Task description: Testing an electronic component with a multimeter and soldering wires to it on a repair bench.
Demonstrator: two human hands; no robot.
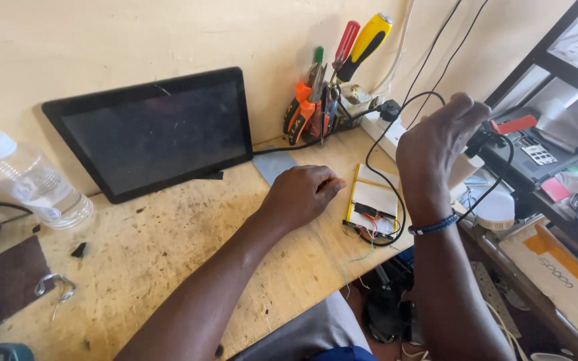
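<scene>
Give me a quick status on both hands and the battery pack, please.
Left hand knuckles down on bench beside flat battery pack. Right hand raised, closed around something dark with a black cable looping down. Tool holder behind; nothing blocking.

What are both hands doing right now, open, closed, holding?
Left hand: curled, knuckles up, resting on the workbench; holding anything cannot be told.
Right hand: raised, closed around a black tool with cable.
</scene>
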